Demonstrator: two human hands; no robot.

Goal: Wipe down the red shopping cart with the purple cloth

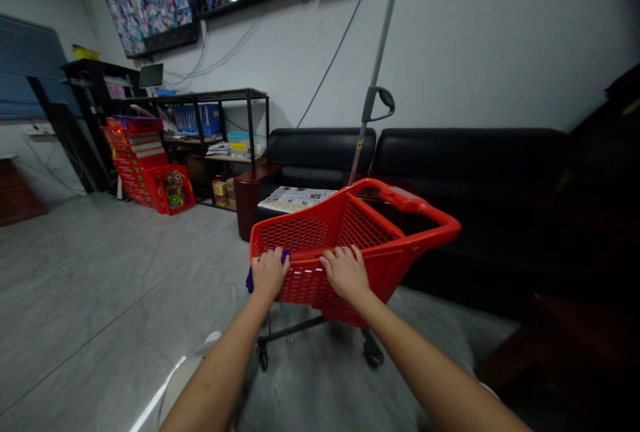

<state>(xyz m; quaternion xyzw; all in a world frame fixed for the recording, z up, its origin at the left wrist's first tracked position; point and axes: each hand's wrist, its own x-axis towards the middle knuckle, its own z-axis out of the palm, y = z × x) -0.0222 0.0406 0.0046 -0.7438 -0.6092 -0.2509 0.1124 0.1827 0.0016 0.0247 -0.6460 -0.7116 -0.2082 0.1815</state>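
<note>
A red plastic shopping cart (350, 292) stands in front of me, its handle (410, 202) pointing to the right. Near its front left corner, my left hand (270, 272) is closed on a purple cloth (250, 280) and presses it over the rim. Parts of the cloth show on both sides of that hand; the rest is hidden under the fingers. My right hand (346, 272) grips the near side rim, its fingers curled over the top edge. Below the basket, dark wheels (373, 352) rest on the floor.
Behind the cart is a black sofa (465, 165) with newspapers (297, 199) on its seat. A grey pole with a handle (377, 102) leans there. To the left are stacked red boxes (137, 165) and a black shelf (250, 112) with binders. Grey tiles (90, 285) cover the floor.
</note>
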